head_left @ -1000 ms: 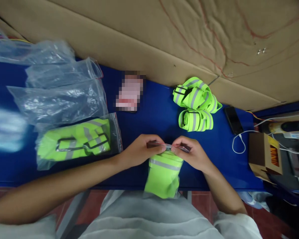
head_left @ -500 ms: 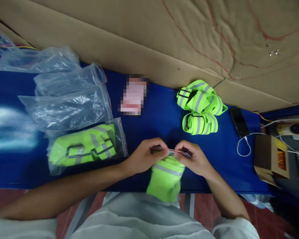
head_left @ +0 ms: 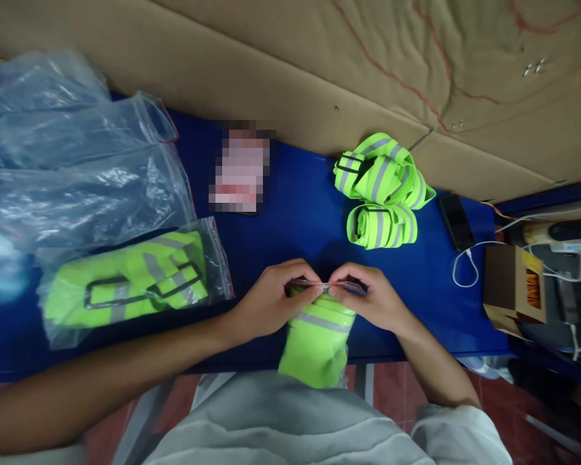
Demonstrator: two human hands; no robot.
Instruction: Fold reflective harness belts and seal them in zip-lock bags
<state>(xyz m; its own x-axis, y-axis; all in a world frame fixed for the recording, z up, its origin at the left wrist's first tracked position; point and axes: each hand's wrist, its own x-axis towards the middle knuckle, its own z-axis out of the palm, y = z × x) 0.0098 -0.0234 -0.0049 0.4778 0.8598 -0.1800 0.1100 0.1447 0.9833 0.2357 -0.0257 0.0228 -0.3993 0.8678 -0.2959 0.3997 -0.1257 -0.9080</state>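
Observation:
A clear zip bag (head_left: 317, 345) with a folded neon-yellow reflective strap inside hangs at the table's front edge. My left hand (head_left: 283, 297) pinches the bag's red-lined top between thumb and fingers. Close beside it, my right hand (head_left: 370, 294) pinches the same top edge, the two thumbs almost meeting. Left of my hands lies another filled zip bag (head_left: 130, 284), its strap showing black buckles. Beyond my hands, loose reflective straps (head_left: 385, 174) form a tangled pile, with a rolled strap (head_left: 382, 226) in front of it.
Several flat clear zip bags (head_left: 91, 181) overlap on the blue table (head_left: 300, 219) at left. A phone-shaped item with a blurred pinkish face (head_left: 239, 169) lies mid-table. At right are a black phone (head_left: 455, 223), a white cable and an open cardboard box (head_left: 508, 284). A brown padded panel (head_left: 281, 77) rises behind.
The view has shifted, so the tabletop things sit a little further left and mostly higher. Both hands keep their pinch on the bag's top, with only slight movement.

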